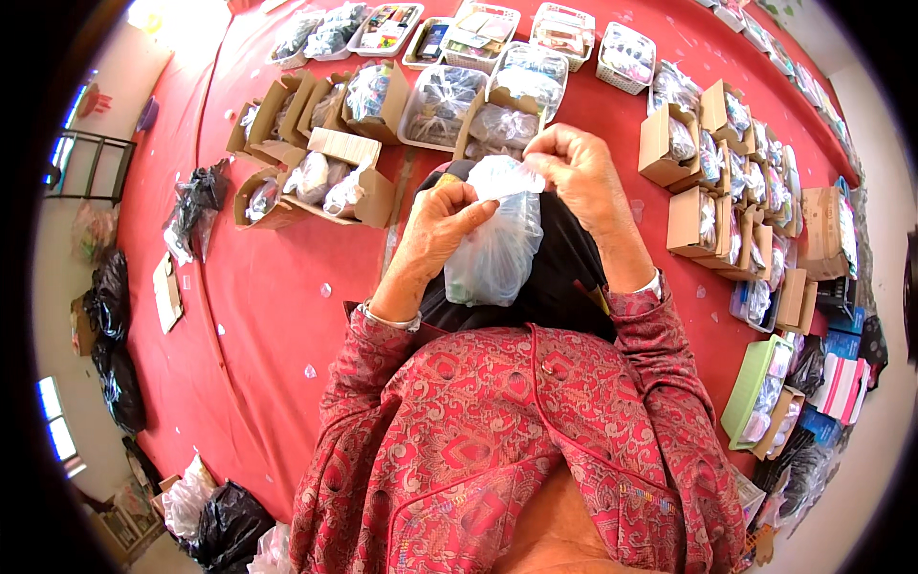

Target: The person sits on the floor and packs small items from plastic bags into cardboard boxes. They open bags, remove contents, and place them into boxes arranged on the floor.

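Note:
A translucent plastic bag (pixel 494 256) with bluish and greenish contents hangs upright over my lap. My left hand (pixel 438 230) pinches the left side of its gathered white top between thumb and fingers. On the other side, my right hand (pixel 577 170) is closed in a pinch on the bag's upper right edge, slightly higher than the left. What fills the bag cannot be made out through the film. Dark cloth (pixel 574 263) covers my legs beneath it.
Open cardboard boxes (pixel 359 196) of bagged items stand ahead on the red floor covering (pixel 258 287), with white baskets (pixel 626 57) behind. More boxes (pixel 666 143) line the right, near a green basket (pixel 755 387). Black bags (pixel 117 335) lie along the left wall.

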